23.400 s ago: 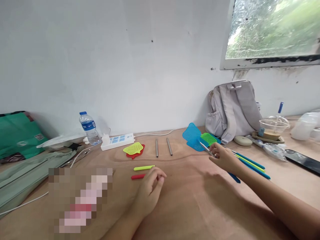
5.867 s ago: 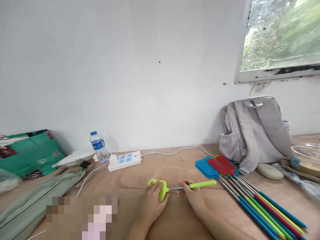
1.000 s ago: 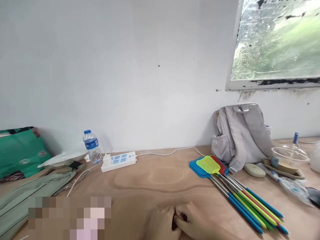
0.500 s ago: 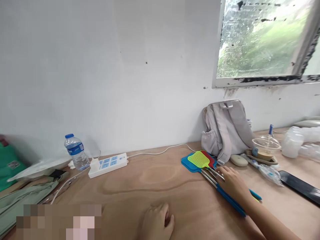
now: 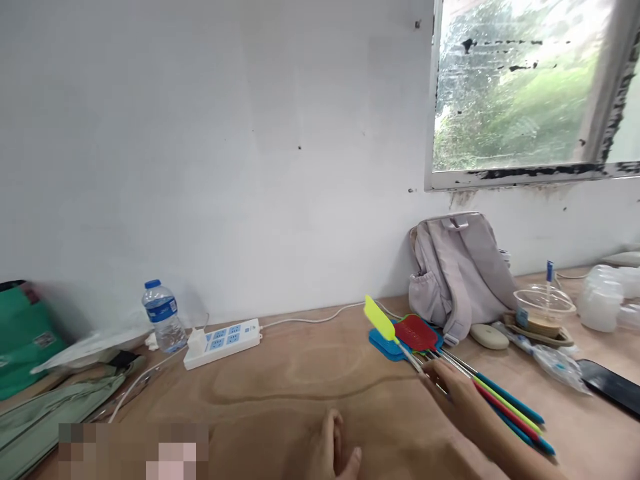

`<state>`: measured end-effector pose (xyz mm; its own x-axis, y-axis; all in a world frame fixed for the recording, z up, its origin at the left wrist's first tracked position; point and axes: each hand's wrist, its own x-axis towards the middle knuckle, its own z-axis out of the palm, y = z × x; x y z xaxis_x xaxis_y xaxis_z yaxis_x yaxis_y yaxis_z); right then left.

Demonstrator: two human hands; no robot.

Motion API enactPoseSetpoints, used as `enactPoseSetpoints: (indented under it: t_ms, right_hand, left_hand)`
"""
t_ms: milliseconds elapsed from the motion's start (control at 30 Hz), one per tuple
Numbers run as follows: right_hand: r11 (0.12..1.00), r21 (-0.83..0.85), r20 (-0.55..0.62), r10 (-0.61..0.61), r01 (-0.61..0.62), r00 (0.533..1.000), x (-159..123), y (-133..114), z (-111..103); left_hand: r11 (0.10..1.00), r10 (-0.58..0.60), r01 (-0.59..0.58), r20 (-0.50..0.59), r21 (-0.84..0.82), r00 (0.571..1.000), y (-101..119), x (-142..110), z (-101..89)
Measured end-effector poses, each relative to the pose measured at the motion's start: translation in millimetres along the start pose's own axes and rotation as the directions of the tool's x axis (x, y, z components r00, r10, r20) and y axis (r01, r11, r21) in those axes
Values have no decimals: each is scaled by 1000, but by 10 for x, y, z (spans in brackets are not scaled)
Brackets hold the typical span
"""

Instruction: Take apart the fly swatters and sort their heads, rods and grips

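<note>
Yellow-green plastic rises at a tilt above the pile: the yellow swatter (image 5: 380, 320), its head seen nearly edge-on and its metal rod running down to the right hand (image 5: 447, 385). That hand's fingers close around the rod; its handle is hidden behind the hand and forearm. Below the raised head, the red swatter (image 5: 417, 331) lies on the pile, with blue swatters (image 5: 386, 347) showing beneath and to its left. Rods fan out toward the near right, ending in blue, yellow-green and red handles beside the right forearm. The left hand (image 5: 336, 450) is near the table's front edge of view, fingers bent and thumb spread apart from them, with a gap between and nothing seen in its grasp; it is well apart from the swatters. Behind the pile, a grey backpack (image 5: 460, 280) leans against the wall, with a beige case (image 5: 489, 337) just beside it. Farther right are a clear cup (image 5: 543, 310) with a straw and a dark phone (image 5: 610, 387). Across the wooden table (image 5: 280, 380), a white power strip (image 5: 225, 342) lies beside a water bottle (image 5: 165, 317).
</note>
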<state>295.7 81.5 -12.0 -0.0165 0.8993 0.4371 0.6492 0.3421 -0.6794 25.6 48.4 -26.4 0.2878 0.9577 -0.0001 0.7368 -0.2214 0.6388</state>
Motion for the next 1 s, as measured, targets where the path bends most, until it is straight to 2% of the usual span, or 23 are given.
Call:
enactPoseSetpoints:
  t_ms: [67, 133, 200, 233, 267, 333, 467, 567, 633, 733, 800, 933, 1000]
  right_hand:
    - [955, 288, 92, 51, -76, 994, -99, -206, 256]
    - [825, 529, 232, 83, -197, 969, -196, -380, 531]
    - [675, 669, 334, 102, -312, 937, -260, -516, 776]
    - [617, 702, 367, 114, -355, 923, -274, -571, 877]
    - [576, 721, 390, 125, -387, 912, -274, -619, 963]
    - [537, 734, 413, 131, -414, 901, -235, -692, 1094]
    - [557, 705, 463, 107, -439, 880, -79, -744, 1253]
    - [576, 664, 541, 69, -476, 838, -2, -723, 1281]
    - [567, 660, 575, 41, -492, 817, 3, -719, 1229]
    - [559, 683, 579, -23, -470, 815, -31, -769, 1053]
    - [570, 709, 557, -92, -415, 826, -49, -824, 920]
    - [599, 725, 539, -188, -339, 821, -11, -856, 744]
    - [564, 766, 483, -188, -308, 855, 73, -801, 657]
  left_hand:
    - [953, 122, -123, -18, -277, 992, -111, 24, 63]
    - [830, 254, -236, -34, -506, 967, -174, 38, 107]
    - [725, 324, -257, -12, -640, 946, -179, 33, 119]
    - [702, 342, -253, 4, -666, 940, -164, 23, 110]
    - [700, 350, -251, 15, -668, 937, -141, 10, 92]
    - [754, 332, -252, 21, -606, 943, -89, -26, 29]
    - [947, 200, -191, 10, -258, 980, -38, -109, -142]
    - [990, 133, -134, -30, -33, 991, -50, -171, -223]
    - [985, 170, -171, -25, -18, 985, -46, -205, -235]
    - [956, 249, -239, 38, -171, 968, 17, -227, -209]
    - [922, 242, -200, 90, -331, 966, 83, -220, -176]
    - [769, 165, 48, 271, -637, 948, 145, -211, -112]
    - [696, 143, 169, 366, -698, 919, 99, -238, -111]
